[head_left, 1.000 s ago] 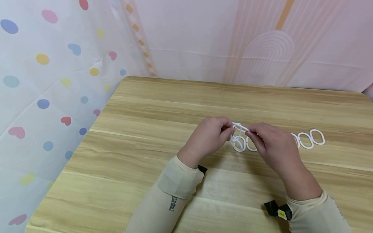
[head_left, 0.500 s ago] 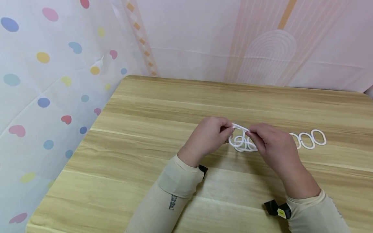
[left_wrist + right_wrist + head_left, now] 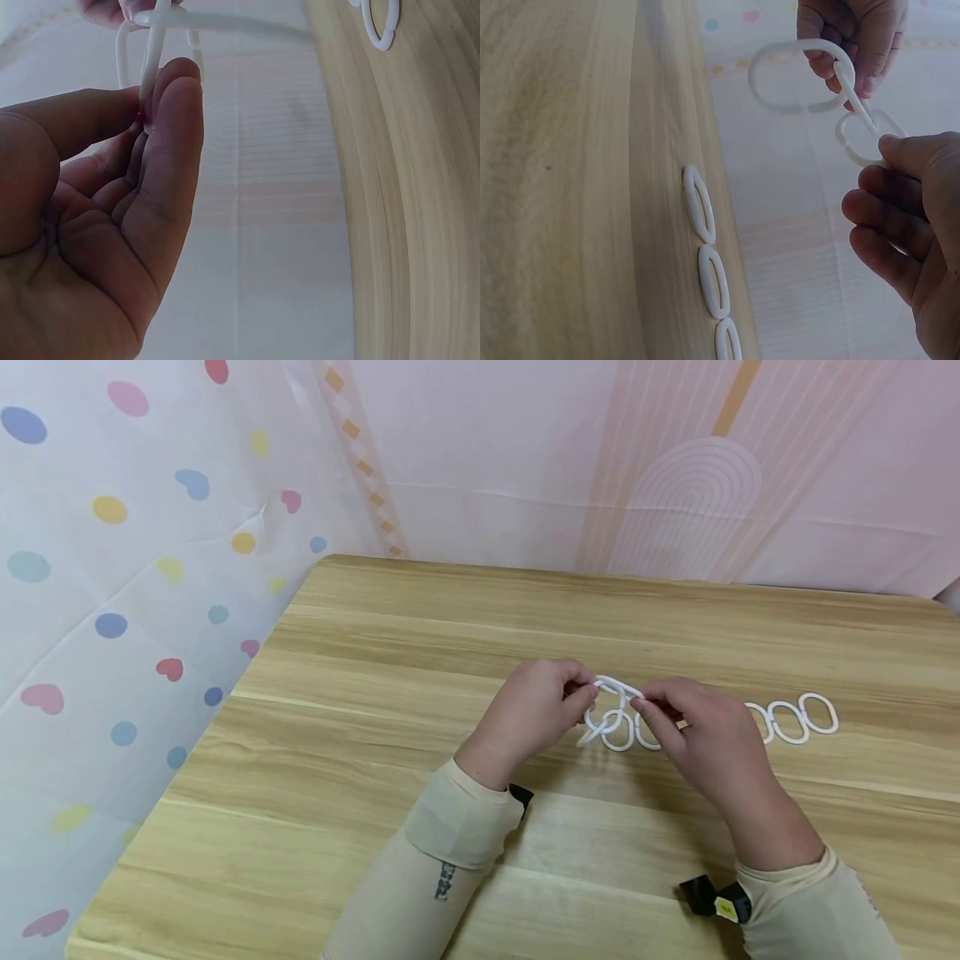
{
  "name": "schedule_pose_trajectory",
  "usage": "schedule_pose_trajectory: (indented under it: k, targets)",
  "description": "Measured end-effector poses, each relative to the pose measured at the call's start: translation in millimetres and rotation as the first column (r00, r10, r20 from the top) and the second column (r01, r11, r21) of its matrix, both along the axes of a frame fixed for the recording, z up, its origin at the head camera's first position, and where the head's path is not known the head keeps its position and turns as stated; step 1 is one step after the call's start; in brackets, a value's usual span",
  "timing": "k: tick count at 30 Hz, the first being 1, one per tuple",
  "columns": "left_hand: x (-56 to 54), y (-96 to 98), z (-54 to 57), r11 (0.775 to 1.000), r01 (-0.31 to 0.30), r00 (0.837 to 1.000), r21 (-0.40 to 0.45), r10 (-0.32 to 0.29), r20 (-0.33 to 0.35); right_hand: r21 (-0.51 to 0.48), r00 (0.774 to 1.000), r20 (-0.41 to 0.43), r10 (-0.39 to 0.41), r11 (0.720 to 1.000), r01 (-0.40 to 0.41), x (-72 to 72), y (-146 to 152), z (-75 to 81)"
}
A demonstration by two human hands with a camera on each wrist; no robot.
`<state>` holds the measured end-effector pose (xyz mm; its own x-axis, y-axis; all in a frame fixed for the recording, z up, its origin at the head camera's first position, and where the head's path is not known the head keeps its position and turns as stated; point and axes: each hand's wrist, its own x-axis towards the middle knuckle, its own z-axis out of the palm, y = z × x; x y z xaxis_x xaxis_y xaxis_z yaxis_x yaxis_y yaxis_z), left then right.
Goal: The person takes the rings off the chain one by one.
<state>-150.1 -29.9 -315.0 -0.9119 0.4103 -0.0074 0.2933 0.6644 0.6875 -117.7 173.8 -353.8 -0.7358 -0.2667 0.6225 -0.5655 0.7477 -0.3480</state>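
Observation:
A white oval plastic chain link (image 3: 619, 686) is held up above the table between both hands. My left hand (image 3: 528, 714) pinches one end of it between thumb and forefinger. The other end is pinched by my right hand (image 3: 708, 743). Another white link (image 3: 787, 46) hangs threaded on the held one, as the right wrist view shows. A further link (image 3: 845, 142) shows near the right fingertips; whether it is joined cannot be told. Loops overlap below the hands in the head view, over links lying on the table.
Several white oval links (image 3: 834, 714) lie in a row on the wooden table (image 3: 420, 635), partly hidden behind the right hand. A patterned cloth (image 3: 487, 460) hangs behind the table, and a dotted one (image 3: 67, 693) at its left.
The links hanging below the held one have swung and turned, now lying more to the left. Both hands stay almost in place and keep their pinch.

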Motion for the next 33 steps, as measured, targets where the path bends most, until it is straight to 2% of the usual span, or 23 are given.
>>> schedule_pose_trajectory:
  k: [7,13,23,27,33]
  targets:
    - [-0.6,0.1,-1.1,1.000,-0.004,1.000,0.004,0.004,0.003,-0.024,1.000,-0.013,0.016,1.000,-0.016,0.2,3,1.0]
    - [-0.5,0.4,-1.2,1.000,-0.015,1.000,-0.009,0.015,-0.013,-0.013,1.000,-0.010,-0.020,1.000,0.020,-0.9,5,1.4]
    - [0.0,0.4,-1.7,1.000,-0.022,1.000,0.002,0.022,0.002,-0.032,0.987,0.107,-0.120,0.992,0.124,-1.4,13,-1.4]
    - [0.1,0.1,-1.3,1.000,-0.020,1.000,0.003,0.020,-0.009,-0.003,0.965,0.196,-0.171,0.984,0.175,-1.5,12,-1.2]
    - [0.6,-0.4,0.0,1.000,-0.030,0.999,-0.001,0.030,-0.040,0.029,0.897,0.369,-0.243,0.968,0.250,-1.4,8,-2.7]
